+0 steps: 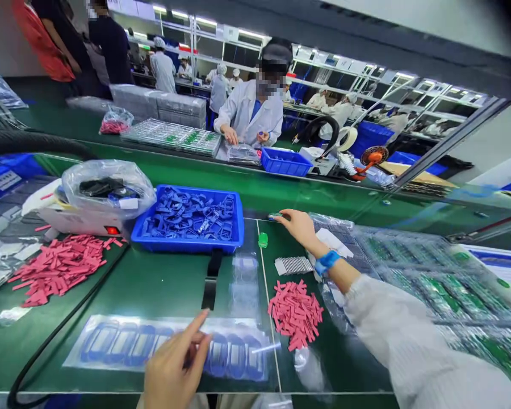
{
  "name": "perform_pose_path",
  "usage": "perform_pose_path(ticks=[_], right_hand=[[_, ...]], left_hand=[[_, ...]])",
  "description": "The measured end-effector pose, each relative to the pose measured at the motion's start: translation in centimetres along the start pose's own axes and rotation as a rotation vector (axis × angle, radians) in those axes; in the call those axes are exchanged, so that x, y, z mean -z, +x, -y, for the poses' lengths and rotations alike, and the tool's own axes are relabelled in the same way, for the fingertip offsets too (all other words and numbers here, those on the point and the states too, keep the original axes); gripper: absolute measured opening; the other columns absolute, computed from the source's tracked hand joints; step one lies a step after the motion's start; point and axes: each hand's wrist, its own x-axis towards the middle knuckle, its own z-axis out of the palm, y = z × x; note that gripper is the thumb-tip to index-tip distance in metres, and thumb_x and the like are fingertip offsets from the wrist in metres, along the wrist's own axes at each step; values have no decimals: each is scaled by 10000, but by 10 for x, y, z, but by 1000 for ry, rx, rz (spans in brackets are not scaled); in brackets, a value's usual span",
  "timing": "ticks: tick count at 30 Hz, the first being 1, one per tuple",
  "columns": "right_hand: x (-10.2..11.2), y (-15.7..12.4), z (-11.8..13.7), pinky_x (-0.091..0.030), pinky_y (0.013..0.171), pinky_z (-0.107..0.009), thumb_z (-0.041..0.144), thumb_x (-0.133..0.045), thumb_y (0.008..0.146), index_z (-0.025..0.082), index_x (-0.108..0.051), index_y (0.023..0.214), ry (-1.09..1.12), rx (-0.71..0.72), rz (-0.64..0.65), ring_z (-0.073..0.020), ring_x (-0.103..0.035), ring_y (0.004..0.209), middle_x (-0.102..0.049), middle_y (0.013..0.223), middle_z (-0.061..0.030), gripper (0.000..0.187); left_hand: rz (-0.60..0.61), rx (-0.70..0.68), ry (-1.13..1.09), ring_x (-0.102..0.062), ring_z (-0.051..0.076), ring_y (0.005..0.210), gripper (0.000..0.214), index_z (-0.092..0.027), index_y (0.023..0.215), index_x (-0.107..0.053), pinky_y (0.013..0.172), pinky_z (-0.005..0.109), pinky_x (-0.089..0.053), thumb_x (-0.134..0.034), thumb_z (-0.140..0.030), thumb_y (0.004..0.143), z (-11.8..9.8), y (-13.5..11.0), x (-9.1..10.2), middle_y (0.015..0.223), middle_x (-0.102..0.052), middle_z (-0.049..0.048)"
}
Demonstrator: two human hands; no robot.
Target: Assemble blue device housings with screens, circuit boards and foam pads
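My right hand [300, 226] reaches forward across the green bench, fingers pinched on a small green-and-blue part [276, 216] at the far edge; a blue wrist strap [327, 262] sits on that wrist. My left hand [176, 366] hovers low over a clear tray of blue oval frames [111, 343], forefinger pointing up, the other fingers curled; whether they hold anything is hidden. A pile of red strips [296, 312] lies between the hands. A small green piece [263, 240] lies near the white line.
A blue bin of blue frames [189, 218] stands ahead. At left, more red strips [57, 267] and a white machine under a plastic bag [104, 187]. Trays of green boards [430, 272] fill the right. A person in a white coat [253, 113] works opposite.
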Motion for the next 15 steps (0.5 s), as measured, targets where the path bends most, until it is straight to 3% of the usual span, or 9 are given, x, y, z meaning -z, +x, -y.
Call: perform_pose_path(ticks=[3, 7, 11, 13, 15], right_hand=[[-14, 27, -12, -524, 835, -409, 331, -556, 907, 162, -552, 1164, -49, -117, -47, -198, -610, 988, -590, 1164, -78, 308], [-19, 23, -6, -506, 873, -442, 325, -566, 900, 167, -526, 1209, -29, -104, -76, -222, -586, 1049, -555, 1229, -89, 349], [-12, -15, 28, -505, 853, -411, 330, -547, 911, 155, -571, 1118, 57, 60, -43, -194, -604, 991, -605, 1132, -71, 273], [-10, -47, 55, -501, 781, -339, 335, -535, 914, 153, -623, 955, 96, 174, 39, -155, -625, 861, -658, 955, -34, 206], [-13, -84, 84, -448, 663, -261, 378, -542, 893, 192, -645, 748, 109, 274, 139, -135, -623, 720, -673, 765, 3, 258]], left_hand=[[-24, -101, 29, -672, 118, 591, 218, -200, 1079, -643, 612, 200, -519, -574, -209, 872, 0, -2, -3, 745, -742, -11], [-50, -121, 31, -675, 136, 615, 162, -187, 993, -658, 614, 226, -504, -563, -144, 870, -5, -2, -4, 726, -734, 4], [-70, -107, 38, -653, 134, 585, 150, -189, 967, -660, 592, 235, -487, -561, -137, 868, -9, -1, -4, 679, -710, -7], [-80, -104, 46, -638, 133, 571, 144, -188, 953, -662, 581, 238, -477, -565, -132, 863, -10, -1, -4, 665, -700, -10], [-84, -102, 52, -619, 133, 549, 141, -188, 938, -666, 557, 241, -460, -564, -127, 862, -11, -2, -3, 637, -683, -12]])
